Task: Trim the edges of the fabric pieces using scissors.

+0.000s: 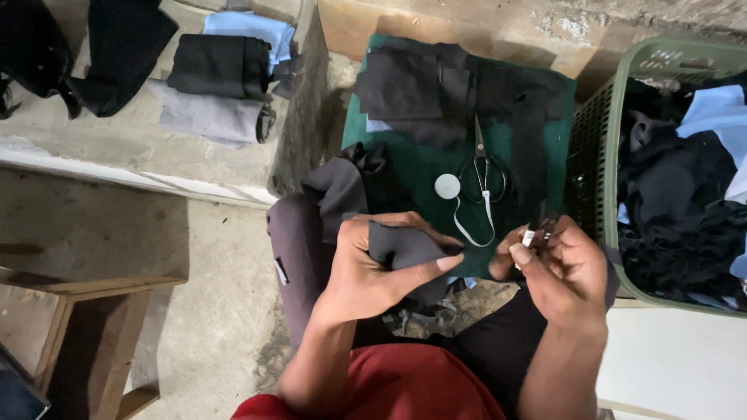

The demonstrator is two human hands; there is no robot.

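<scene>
A seated worker gripped a small piece of black cloth (pixel 406 247) in the left hand (pixel 366 268), thumb on top and fingers curled beneath, so that the fabric lay folded across the palm. The right hand (pixel 562 268), at three o'clock from the left, was closed around a small dark item with a white tag (pixel 531 236), pinched at the fingertips; what exactly it was could not be told. The two hands stood near each other but apart, above the worker's lap.

At twelve o'clock from the hands lay a green cloth mat (pixel 424 159) spread over a low surface, with a pair of scissors (pixel 482 173) resting on it, blades pointing away, and a round white disc (pixel 447 186) just beside the handles at nine o'clock. A white tape or strap (pixel 473 225) trailed from the scissors toward the hands. Black fabric pieces (pixel 436 85) were heaped at the far end of the mat. At three o'clock a green plastic basket (pixel 603 132) held more dark and pale blue cloth. Folded black and grey garments (pixel 218 70) sat on a concrete ledge (pixel 117 148) at ten o'clock, and a wooden frame (pixel 93 311) stood at eight o'clock.

To my eye, the work in hand would go best with the cloth held flat and taut in the left hand, its edge kept clear of the thumb, and the small item brought squarely to that edge.
</scene>
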